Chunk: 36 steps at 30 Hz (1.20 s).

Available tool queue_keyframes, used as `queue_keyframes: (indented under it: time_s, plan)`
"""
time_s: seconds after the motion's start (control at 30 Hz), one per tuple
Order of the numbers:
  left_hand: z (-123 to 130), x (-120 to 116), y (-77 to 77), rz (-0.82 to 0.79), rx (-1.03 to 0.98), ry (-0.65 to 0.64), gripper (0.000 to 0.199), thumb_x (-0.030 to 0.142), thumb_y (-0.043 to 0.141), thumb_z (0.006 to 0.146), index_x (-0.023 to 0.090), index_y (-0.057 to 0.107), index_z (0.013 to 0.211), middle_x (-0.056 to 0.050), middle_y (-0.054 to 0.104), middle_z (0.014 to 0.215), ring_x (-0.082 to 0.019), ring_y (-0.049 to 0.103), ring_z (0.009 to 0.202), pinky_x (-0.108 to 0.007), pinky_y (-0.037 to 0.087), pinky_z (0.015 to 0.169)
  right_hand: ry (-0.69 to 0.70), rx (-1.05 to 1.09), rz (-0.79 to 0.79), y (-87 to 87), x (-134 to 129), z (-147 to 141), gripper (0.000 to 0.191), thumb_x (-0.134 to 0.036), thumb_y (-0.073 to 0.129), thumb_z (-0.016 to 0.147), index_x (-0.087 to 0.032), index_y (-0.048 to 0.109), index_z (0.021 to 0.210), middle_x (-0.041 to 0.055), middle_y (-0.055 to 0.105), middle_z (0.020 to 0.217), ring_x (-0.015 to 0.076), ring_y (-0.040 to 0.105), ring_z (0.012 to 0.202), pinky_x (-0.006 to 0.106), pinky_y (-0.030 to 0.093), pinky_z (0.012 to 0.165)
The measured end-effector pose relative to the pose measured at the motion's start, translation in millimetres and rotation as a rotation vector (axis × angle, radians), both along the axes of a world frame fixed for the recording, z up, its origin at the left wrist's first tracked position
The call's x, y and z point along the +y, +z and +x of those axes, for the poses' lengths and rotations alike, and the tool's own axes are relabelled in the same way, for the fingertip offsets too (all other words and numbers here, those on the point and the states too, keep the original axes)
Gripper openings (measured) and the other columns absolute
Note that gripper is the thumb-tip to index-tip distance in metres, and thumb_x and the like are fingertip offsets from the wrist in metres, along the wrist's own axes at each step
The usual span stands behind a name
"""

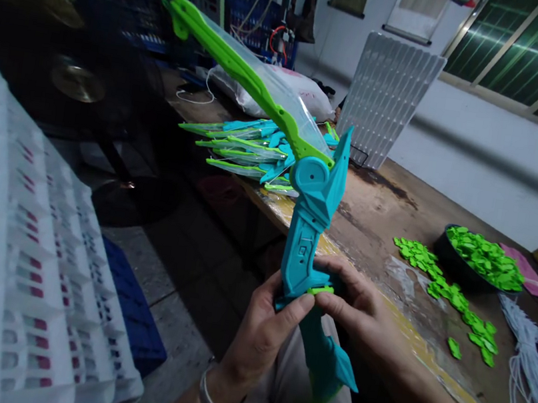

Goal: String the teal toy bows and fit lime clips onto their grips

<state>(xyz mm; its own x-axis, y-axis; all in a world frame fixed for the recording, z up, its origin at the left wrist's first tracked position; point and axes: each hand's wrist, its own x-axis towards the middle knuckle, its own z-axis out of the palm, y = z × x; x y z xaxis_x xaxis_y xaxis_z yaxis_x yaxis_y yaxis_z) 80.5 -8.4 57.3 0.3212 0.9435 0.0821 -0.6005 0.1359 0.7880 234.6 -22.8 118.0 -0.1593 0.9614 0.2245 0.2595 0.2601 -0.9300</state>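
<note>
A teal and green toy bow (303,247) stands tilted in front of me, its upper green limb with a clear strip reaching to the upper left. My left hand (263,325) is closed around the bow's grip, thumb pressed near the middle. From the other side my right hand (358,302) pinches a small green plastic piece (320,291) against the grip. The lower teal limb hangs down over my lap, its green end blurred. Behind the bow, a pile of similar teal and green bows (251,148) lies on the table.
On the wooden table (373,210) a black bowl (482,260) holds many green pieces, with loose green pieces (457,297) beside it. White cords (528,361) lie at the right. A white plastic crate (35,274) stands at my left. A ribbed translucent panel (388,98) leans by the wall.
</note>
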Motion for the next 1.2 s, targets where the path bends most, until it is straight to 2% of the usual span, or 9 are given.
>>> queue_keyframes:
  time_s: [0.07, 0.13, 0.2, 0.3, 0.43, 0.57, 0.87, 1.0, 1.2]
  plan:
    - [2, 1, 2.7, -0.023, -0.031, -0.02, 0.029, 0.036, 0.076, 0.089, 0.024, 0.074, 0.115, -0.003, 0.077, 0.118, -0.024, 0.071, 0.109, -0.035, 0.052, 0.104, -0.11, -0.069, 0.178, -7.9, -3, -2, 0.026, -0.037, 0.069, 0.099, -0.027, 0.065, 0.122, 0.0089, 0.061, 0.131, 0.0265, 0.059, 0.124, 0.041, 0.051, 0.103]
    - [3, 2, 3.0, -0.03, -0.026, -0.033, 0.029, 0.036, 0.075, 0.09, 0.024, 0.073, 0.117, -0.004, 0.077, 0.12, -0.024, 0.07, 0.113, -0.036, 0.051, 0.106, -0.192, -0.205, 0.423, -14.5, -3, -1, 0.013, -0.03, 0.069, 0.099, -0.026, 0.068, 0.112, 0.01, 0.057, 0.133, 0.0273, 0.057, 0.126, 0.044, 0.051, 0.103]
    - [3, 4, 1.1, -0.029, -0.004, -0.036, 0.03, 0.037, 0.075, 0.091, 0.023, 0.073, 0.118, -0.005, 0.077, 0.119, -0.025, 0.069, 0.115, -0.037, 0.05, 0.107, -0.199, -0.371, 0.635, -17.4, -2, 5, 0.01, -0.024, 0.068, 0.098, -0.026, 0.069, 0.108, 0.011, 0.057, 0.132, 0.0291, 0.056, 0.126, 0.05, 0.051, 0.103]
    - [2, 6, -1.8, -0.022, 0.018, -0.043, 0.034, 0.038, 0.076, 0.09, 0.023, 0.073, 0.119, -0.006, 0.077, 0.117, -0.025, 0.069, 0.114, -0.036, 0.05, 0.106, -0.153, -0.543, 0.782, -12.1, 0, 15, 0.014, -0.02, 0.065, 0.1, -0.024, 0.069, 0.112, 0.0124, 0.061, 0.121, 0.0311, 0.056, 0.124, 0.054, 0.052, 0.1]
    - [3, 10, 1.6, 0.002, -0.002, -0.108, 0.039, 0.036, 0.084, 0.081, 0.023, 0.074, 0.116, -0.005, 0.078, 0.112, -0.024, 0.071, 0.105, -0.032, 0.055, 0.096, -0.071, -0.628, 0.79, 7.4, 2, 23, 0.012, -0.022, 0.066, 0.1, -0.021, 0.068, 0.112, 0.0101, 0.065, 0.106, 0.0284, 0.061, 0.113, 0.048, 0.055, 0.095]
    - [1, 14, 6.9, 0.018, -0.009, -0.112, 0.035, 0.03, 0.085, 0.079, 0.021, 0.076, 0.111, -0.004, 0.079, 0.106, -0.023, 0.072, 0.101, -0.033, 0.055, 0.095, -0.023, -0.616, 0.689, 20.6, 3, 28, 0.015, -0.034, 0.065, 0.102, -0.023, 0.065, 0.113, 0.008, 0.065, 0.105, 0.0271, 0.062, 0.111, 0.048, 0.054, 0.097]
    - [-1, 16, 8.3, 0.029, 0.032, -0.092, 0.035, 0.025, 0.082, 0.079, 0.022, 0.075, 0.114, -0.004, 0.079, 0.104, -0.025, 0.072, 0.105, -0.036, 0.055, 0.097, -0.055, -0.771, 0.797, 16.2, 2, 24, 0.014, -0.019, 0.068, 0.098, -0.024, 0.069, 0.112, 0.0088, 0.067, 0.105, 0.0284, 0.063, 0.111, 0.049, 0.056, 0.092]
    - [0, 16, 10.9, 0.035, 0.032, -0.092, 0.033, 0.026, 0.082, 0.08, 0.022, 0.076, 0.112, -0.005, 0.079, 0.105, -0.025, 0.073, 0.102, -0.035, 0.057, 0.092, -0.074, -0.812, 0.784, 21.4, -2, 18, 0.017, -0.014, 0.066, 0.098, -0.022, 0.068, 0.112, 0.0099, 0.065, 0.105, 0.0279, 0.062, 0.109, 0.049, 0.057, 0.09]
    - [5, 11, 14.5, 0.04, 0.044, -0.018, 0.029, 0.033, 0.079, 0.085, 0.022, 0.077, 0.111, -0.006, 0.079, 0.108, -0.026, 0.073, 0.101, -0.034, 0.057, 0.092, -0.01, -0.872, 0.8, 30.7, -6, 14, 0.025, -0.005, 0.06, 0.098, -0.022, 0.067, 0.115, 0.0101, 0.065, 0.11, 0.0268, 0.06, 0.115, 0.046, 0.056, 0.093]
